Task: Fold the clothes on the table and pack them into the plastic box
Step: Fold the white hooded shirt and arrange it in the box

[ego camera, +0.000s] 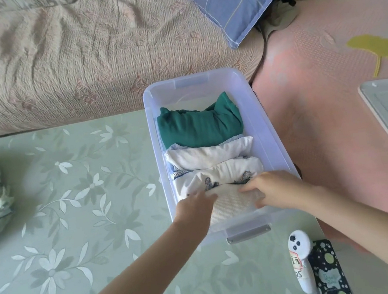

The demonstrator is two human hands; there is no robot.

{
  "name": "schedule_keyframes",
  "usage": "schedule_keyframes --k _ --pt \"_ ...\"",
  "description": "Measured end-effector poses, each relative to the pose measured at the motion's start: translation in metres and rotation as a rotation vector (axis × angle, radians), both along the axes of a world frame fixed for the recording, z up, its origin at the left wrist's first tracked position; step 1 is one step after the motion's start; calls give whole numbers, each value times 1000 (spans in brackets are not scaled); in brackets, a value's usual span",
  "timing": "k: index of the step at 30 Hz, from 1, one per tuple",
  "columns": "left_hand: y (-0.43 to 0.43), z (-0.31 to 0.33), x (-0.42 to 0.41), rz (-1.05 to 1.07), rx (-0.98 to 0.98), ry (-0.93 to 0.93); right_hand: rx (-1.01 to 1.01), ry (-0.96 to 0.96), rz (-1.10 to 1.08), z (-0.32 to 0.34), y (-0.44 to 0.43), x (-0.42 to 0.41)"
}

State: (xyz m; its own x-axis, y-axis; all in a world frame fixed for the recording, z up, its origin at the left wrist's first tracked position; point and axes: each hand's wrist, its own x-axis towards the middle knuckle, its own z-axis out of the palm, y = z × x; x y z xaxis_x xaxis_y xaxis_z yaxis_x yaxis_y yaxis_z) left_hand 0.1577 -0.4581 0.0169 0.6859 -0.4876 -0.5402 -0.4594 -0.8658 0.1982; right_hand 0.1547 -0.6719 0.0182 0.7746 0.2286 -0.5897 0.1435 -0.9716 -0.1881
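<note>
Two hands, the left hand (196, 204) and right hand (275, 189), reach forward and grip the cream garment (234, 205) at either end. It is the nearest of four folded garments in one plastic box (274, 144).

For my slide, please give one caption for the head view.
Left hand and right hand hold a cream folded garment inside the plastic box.

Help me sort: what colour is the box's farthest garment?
Dark green garment, seen in the head view.
</note>
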Motion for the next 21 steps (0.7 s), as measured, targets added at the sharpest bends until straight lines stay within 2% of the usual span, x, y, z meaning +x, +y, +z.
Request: schedule_keyframes --k 2,4,8,11,13,16,19,21 --pt "-3 0 -1 -5 100 1 -47 32 26 -2 6 -3" --pt "-9 6 5 33 109 -63 -45 27 22 -2 10 0" --pt "-10 8 20 172 116 -225 165 -119 -110 5 9 16" --pt "-13 -3 36 52 337 -105 64 -53 -81 5 12 24" --pt "-17 -14 48 25 361 31 -50 29 -73 -2 13 31" --pt "-19 -20 60 67 343 103 -27 124 -197 -8 10 39" --pt "-13 -20 61 38 308 135 -67 43 -140 -12 13 35" --pt "-12 -16 56 56 269 95 11 -38 -143 -11 15 27"
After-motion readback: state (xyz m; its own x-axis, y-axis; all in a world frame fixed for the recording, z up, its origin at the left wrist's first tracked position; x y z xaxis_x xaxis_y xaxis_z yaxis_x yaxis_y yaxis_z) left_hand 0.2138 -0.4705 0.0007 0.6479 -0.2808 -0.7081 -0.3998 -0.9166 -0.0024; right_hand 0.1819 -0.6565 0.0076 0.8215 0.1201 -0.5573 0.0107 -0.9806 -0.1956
